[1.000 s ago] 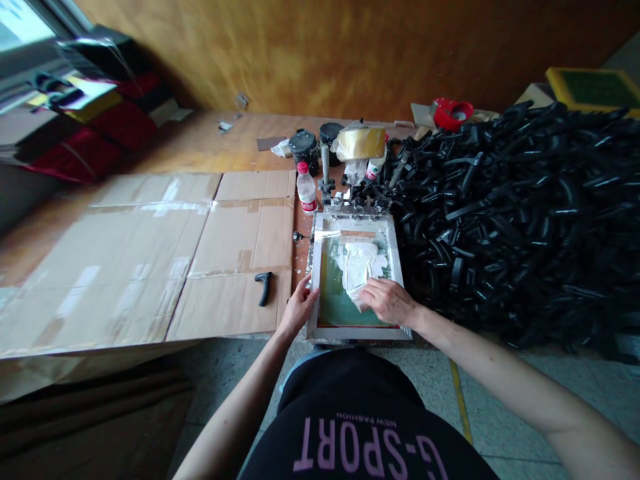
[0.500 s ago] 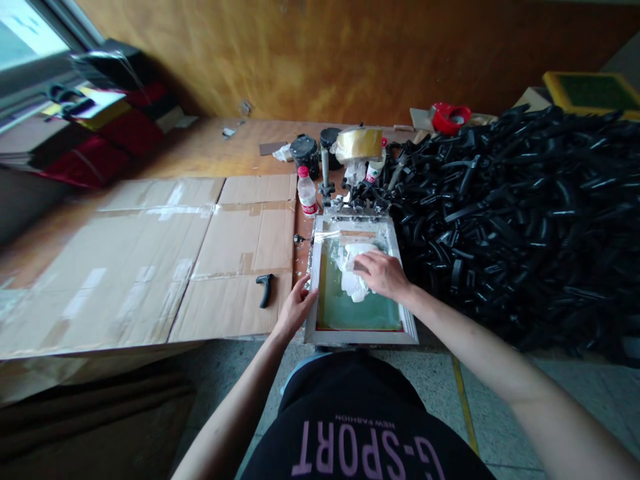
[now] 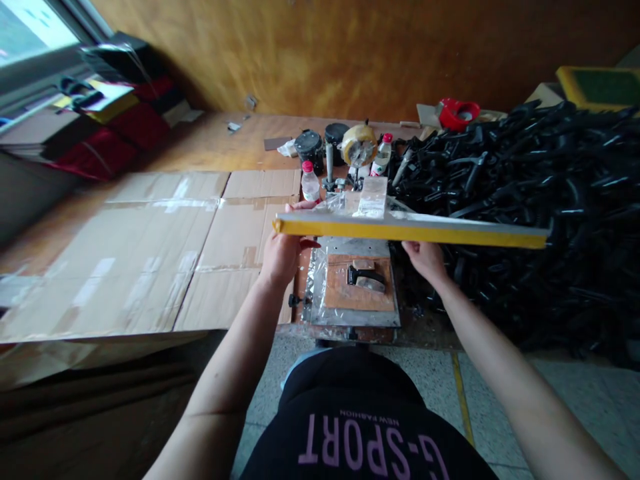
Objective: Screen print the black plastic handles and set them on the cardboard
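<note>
The printing screen frame (image 3: 415, 233) is tilted up, its yellow-edged side facing me nearly edge-on. My left hand (image 3: 285, 247) grips its left end, thumb below the rim. Just under the rim, to the right of the metal base plate (image 3: 355, 318), is my right hand (image 3: 425, 259), fingers curled; their upper part is hidden, and I cannot make out what they hold. A curved black handle-like part (image 3: 373, 274) lies on a wooden board (image 3: 335, 287) on the plate. Behind the frame shows a pale block smeared with white (image 3: 373, 195).
Flattened cardboard (image 3: 200, 253) covers the left of the bench. A big heap of black parts (image 3: 500, 287) crowds the right. Bottles (image 3: 310, 181), black tubs (image 3: 308, 148), a tape roll (image 3: 359, 145) and a red tape dispenser (image 3: 457, 115) stand behind.
The screen frame has swung up from the base plate, uncovering the wooden board and black part. My right hand has left the white cloth. The black part on the cardboard is gone from there.
</note>
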`<state>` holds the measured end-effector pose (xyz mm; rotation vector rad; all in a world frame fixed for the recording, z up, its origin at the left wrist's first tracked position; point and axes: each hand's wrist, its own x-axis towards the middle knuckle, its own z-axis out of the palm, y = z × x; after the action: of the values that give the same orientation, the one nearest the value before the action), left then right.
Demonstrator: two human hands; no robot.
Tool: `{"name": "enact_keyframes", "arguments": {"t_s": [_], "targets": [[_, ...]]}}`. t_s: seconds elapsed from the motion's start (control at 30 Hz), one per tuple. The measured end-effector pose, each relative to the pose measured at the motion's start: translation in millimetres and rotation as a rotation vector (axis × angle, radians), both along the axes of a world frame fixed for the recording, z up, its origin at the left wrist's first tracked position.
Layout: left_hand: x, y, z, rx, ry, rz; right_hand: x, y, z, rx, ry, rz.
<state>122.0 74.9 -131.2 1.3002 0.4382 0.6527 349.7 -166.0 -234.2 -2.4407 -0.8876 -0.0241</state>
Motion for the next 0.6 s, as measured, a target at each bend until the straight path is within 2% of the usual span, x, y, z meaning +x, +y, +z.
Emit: {"name": "enact_keyframes", "arguments": {"t_s": [0.07, 0.13, 0.2, 0.27, 0.33, 0.37, 0.47, 0.5, 0.53, 0.6], "targets": [[11.6, 3.2, 10.8, 0.004, 0.03, -0.037, -32.2, 4.2, -23.2, -0.064, 0.014, 0.141], [19.3, 5.0, 18.2, 0.019, 0.039, -0.045, -59.4, 11.7, -36.8, -0.162, -0.037, 0.253], [21.4, 4.8, 19.5, 0.022, 0.021, -0.017, -74.1, 18.4, -41.4, -0.263, -0.092, 0.294], [16.5, 0.3, 13.0, 0.005, -0.008, 0.058, -78.3, 23.0, -39.2, -0.342, -0.108, 0.287], [4.7, -12.0, -1.6, -0.044, 0.036, 0.079, -81.3, 26.4, -32.1, -0.403, -0.106, 0.272], [-2.8, -22.0, -11.3, -0.086, 0.116, 0.025, -85.5, 28.1, -27.3, -0.413, -0.103, 0.251], [-24.6, -63.8, -45.5, -0.28, 0.471, -0.323, -117.1, 34.7, -11.7, -0.317, -0.112, 0.154], [-30.3, -78.1, -56.8, -0.365, 0.517, -0.384, -132.4, 37.4, -7.2, -0.254, -0.124, 0.149], [-35.1, -90.2, -67.7, -0.446, 0.502, -0.352, -147.5, 39.9, -3.6, -0.187, -0.135, 0.184], [-43.9, -100.6, -87.4, -0.558, 0.431, -0.215, -169.6, 42.2, 0.4, -0.07, -0.133, 0.398]]}}
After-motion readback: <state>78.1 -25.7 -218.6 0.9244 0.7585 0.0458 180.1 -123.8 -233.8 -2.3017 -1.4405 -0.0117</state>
